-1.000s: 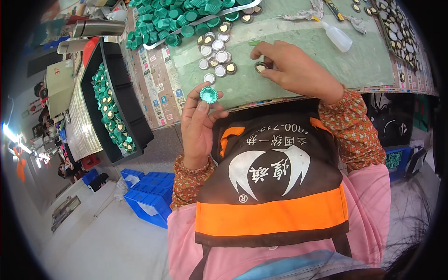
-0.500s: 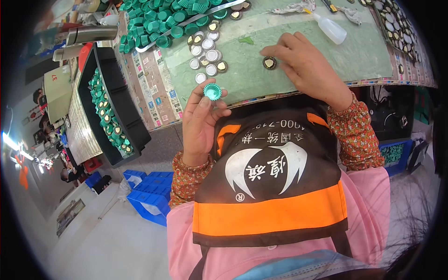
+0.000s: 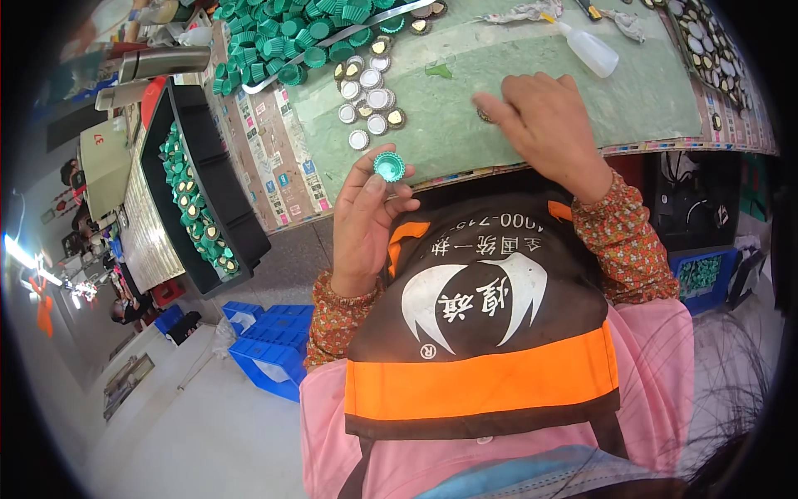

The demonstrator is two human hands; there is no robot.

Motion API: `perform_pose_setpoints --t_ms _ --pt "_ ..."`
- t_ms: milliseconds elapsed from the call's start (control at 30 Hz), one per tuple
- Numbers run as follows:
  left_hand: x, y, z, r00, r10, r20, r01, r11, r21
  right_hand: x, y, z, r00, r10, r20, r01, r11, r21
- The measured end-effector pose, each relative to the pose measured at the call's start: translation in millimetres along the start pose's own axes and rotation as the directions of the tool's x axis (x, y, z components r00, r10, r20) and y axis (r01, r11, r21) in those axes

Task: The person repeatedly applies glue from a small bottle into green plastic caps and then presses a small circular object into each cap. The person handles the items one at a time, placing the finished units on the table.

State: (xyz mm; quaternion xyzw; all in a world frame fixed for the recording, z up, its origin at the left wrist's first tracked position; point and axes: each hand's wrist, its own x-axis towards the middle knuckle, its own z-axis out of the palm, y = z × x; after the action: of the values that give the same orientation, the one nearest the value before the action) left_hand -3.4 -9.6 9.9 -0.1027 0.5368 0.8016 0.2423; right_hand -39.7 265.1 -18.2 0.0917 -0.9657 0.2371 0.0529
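My left hand [image 3: 362,224] is closed on a small green fluted cup [image 3: 389,167], its hollow side facing up, just off the table's near edge. My right hand [image 3: 550,125] rests over the green work mat [image 3: 449,116] with its fingers curled. At its thumb tip a small dark round cap [image 3: 483,114] shows, mostly hidden by the hand. Between the two hands and farther off lie several loose round caps [image 3: 380,99], some with white faces and some with pale gold centres and dark fluted rims.
A heap of green cups [image 3: 291,37] lies at the far left behind a pale strip [image 3: 332,43]. A black tray [image 3: 237,220] of filled green cups stands left. A white squeeze bottle [image 3: 590,51] lies far right, near a tray of caps [image 3: 706,50]. Blue crates [image 3: 270,345] sit below.
My left hand has shifted slightly right and nearer with the green cup. My right hand has come down over the dark cap, which was in plain view on the mat before.
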Motion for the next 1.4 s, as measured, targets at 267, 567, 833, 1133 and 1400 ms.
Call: perform_pose_setpoints --t_ms 267,567,833,1133,1400 --pt "0.9 -2.1 -2.0 0.999 -0.041 0.024 0.042 0.998 -0.056 -2.0 7.7 -12.6 0.995 -0.085 -0.056 0.097 0.954 0.284" --pt "3.1 -2.7 -3.6 0.993 -0.09 0.073 0.098 0.987 -0.128 -7.0 0.0 -4.3 0.985 -0.165 -0.054 0.17 0.981 0.092" --pt "4.4 -8.8 -3.3 0.981 -0.13 0.147 0.167 0.947 -0.276 -7.2 -19.4 -13.6 0.965 -0.226 -0.132 0.26 0.884 0.389" --pt "2.5 -13.4 5.1 0.981 -0.137 0.135 0.158 0.975 -0.159 -13.3 -64.1 -12.1 0.923 -0.353 -0.156 0.386 0.853 0.352" --pt "0.1 -14.6 7.1 0.982 -0.146 0.124 0.159 0.982 -0.103 -18.3 -69.1 -8.0 0.925 -0.359 -0.121 0.379 0.87 0.315"
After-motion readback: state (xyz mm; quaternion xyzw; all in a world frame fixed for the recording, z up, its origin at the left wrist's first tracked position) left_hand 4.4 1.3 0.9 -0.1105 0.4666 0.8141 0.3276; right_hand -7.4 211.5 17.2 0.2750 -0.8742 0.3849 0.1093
